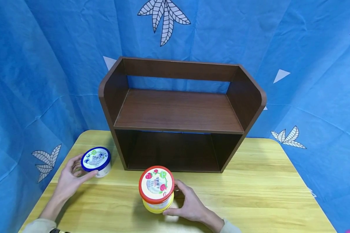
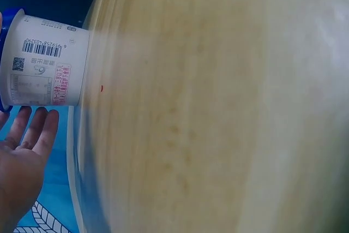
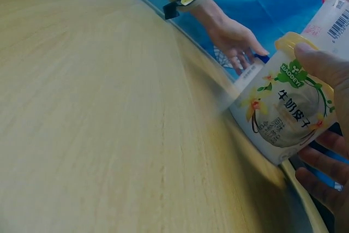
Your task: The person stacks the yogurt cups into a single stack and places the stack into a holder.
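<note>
On the left of the table stands a white tub with a blue lid (image 1: 96, 158). My left hand (image 1: 71, 179) reaches round its near left side, thumb at the front and relaxed fingers close to the lid's edge. In the left wrist view its fingers (image 2: 46, 135) are nearly straight beside the printed wall. In front of the shelf, a red-lidded tub (image 1: 156, 184) sits stacked on a yellow-lidded tub (image 3: 289, 102). My right hand (image 1: 191, 204) is beside this stack, its thumb (image 3: 322, 61) at the yellow lid and its other fingers spread along the far side.
A dark brown two-level shelf (image 1: 179, 110) stands at the back of the light wooden table (image 1: 259, 194). Behind it hangs a blue cloth (image 1: 221, 32) with leaf prints. My left wrist wears a dark band (image 3: 173, 8).
</note>
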{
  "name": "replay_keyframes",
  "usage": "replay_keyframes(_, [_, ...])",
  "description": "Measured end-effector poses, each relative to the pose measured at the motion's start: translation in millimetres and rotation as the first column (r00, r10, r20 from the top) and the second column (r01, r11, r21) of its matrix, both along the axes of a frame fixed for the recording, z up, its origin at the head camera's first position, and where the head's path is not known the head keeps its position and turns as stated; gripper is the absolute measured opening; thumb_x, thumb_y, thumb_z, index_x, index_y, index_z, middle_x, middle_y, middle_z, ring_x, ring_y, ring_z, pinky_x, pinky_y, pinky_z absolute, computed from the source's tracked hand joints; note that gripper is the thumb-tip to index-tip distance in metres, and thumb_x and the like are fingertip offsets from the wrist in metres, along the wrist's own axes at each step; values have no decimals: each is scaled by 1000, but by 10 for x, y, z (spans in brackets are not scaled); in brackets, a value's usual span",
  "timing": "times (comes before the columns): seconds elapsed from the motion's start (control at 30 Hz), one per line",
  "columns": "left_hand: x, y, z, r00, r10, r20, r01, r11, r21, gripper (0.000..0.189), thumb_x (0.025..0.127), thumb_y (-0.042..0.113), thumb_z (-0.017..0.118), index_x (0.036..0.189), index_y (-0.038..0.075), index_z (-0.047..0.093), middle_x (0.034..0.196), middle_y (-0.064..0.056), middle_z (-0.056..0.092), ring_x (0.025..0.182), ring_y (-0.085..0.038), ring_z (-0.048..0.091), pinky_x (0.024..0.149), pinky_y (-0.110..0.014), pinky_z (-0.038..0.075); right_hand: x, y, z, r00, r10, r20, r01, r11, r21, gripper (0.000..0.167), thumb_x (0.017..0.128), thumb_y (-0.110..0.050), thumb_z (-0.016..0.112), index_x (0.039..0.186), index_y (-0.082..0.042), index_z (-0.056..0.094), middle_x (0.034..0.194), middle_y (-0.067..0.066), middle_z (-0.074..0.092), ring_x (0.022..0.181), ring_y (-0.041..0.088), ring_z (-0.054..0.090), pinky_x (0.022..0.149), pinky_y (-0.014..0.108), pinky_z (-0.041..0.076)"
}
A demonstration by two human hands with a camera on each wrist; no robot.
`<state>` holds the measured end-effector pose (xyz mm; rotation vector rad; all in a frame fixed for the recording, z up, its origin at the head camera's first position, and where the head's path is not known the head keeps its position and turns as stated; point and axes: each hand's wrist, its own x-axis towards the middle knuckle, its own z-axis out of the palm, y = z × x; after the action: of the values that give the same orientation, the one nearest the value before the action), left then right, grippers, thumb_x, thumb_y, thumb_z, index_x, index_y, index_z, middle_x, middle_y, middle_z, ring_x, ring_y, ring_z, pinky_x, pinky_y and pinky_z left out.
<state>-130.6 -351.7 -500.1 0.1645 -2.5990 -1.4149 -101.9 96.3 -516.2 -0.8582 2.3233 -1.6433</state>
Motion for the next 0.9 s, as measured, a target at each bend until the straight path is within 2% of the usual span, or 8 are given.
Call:
replay_keyframes(0.2, [-28, -11, -16, 999, -21, 41, 20, 1000, 15, 97, 90, 20, 85, 162, -4, 24, 152, -27, 46, 104, 21, 42, 85, 1, 44, -3, 9, -5, 1000, 2, -6, -2, 1000, -3, 77, 80, -28, 94, 145, -27, 53, 130, -5, 70, 117, 6, 63, 103, 28, 57])
replay_keyframes(0.3, [-33, -5, -14, 998, -24, 60, 24, 1000, 8, 98, 91, 23, 84, 163, -3, 23, 154, -29, 44, 108, 16, 42, 85, 1, 43, -4, 10, -7, 1000, 4, -8, -4, 1000, -1, 77, 79, -28, 94, 144, -27, 53, 129, -5, 70, 116, 6, 64, 102, 28, 57])
replay_keyframes(0.37, [-38, 1, -10, 997, -26, 67, 26, 1000, 4, 98, 92, 24, 84, 163, -3, 23, 156, -30, 43, 117, 3, 49, 85, 1, 42, -6, 9, -10, 1000, 5, -11, -5, 1000, 1, 77, 79, -28, 94, 144, -27, 53, 129, -5, 70, 116, 6, 64, 102, 28, 57])
replay_keyframes(0.43, [-43, 7, -6, 997, -26, 74, 26, 1000, 5, 98, 92, 25, 84, 163, -3, 22, 157, -30, 41, 126, -15, 52, 86, 1, 41, -7, 8, -12, 1000, 5, -13, -5, 1000, 3, 77, 79, -29, 94, 144, -27, 53, 129, -5, 70, 115, 6, 63, 101, 27, 57])
replay_keyframes(0.53, [-51, 13, -5, 996, -29, 79, 28, 999, 19, 99, 92, 24, 84, 162, -4, 22, 158, -31, 40, 136, -40, 48, 86, 1, 40, -6, 5, -13, 1000, 4, -20, -4, 1000, 5, 77, 79, -29, 94, 144, -26, 53, 129, -5, 70, 114, 6, 63, 101, 27, 57])
replay_keyframes(0.57, [-54, 15, -5, 996, -30, 80, 28, 999, 23, 99, 92, 24, 84, 162, -4, 22, 158, -31, 39, 137, -43, 47, 86, 1, 40, -6, 4, -12, 1000, 4, -22, -4, 1000, 5, 77, 79, -29, 94, 144, -26, 53, 129, -5, 70, 114, 6, 63, 100, 27, 57])
replay_keyframes(0.77, [-69, 14, -15, 997, -26, 76, 25, 1000, 16, 97, 92, 24, 84, 162, -5, 24, 157, -31, 41, 137, -44, 47, 85, 2, 41, -1, 2, -5, 1000, 3, -19, -3, 1000, -1, 77, 80, -29, 94, 145, -27, 53, 130, -5, 70, 114, 6, 63, 101, 27, 57])
replay_keyframes(0.9, [-72, 14, -24, 997, -17, 72, 17, 1000, 5, 97, 91, 25, 85, 161, -5, 25, 156, -30, 42, 134, -40, 50, 85, 2, 41, -3, 2, -8, 1000, 9, -26, -9, 1000, -6, 77, 80, -28, 94, 145, -27, 53, 129, -4, 70, 114, 6, 63, 100, 27, 58])
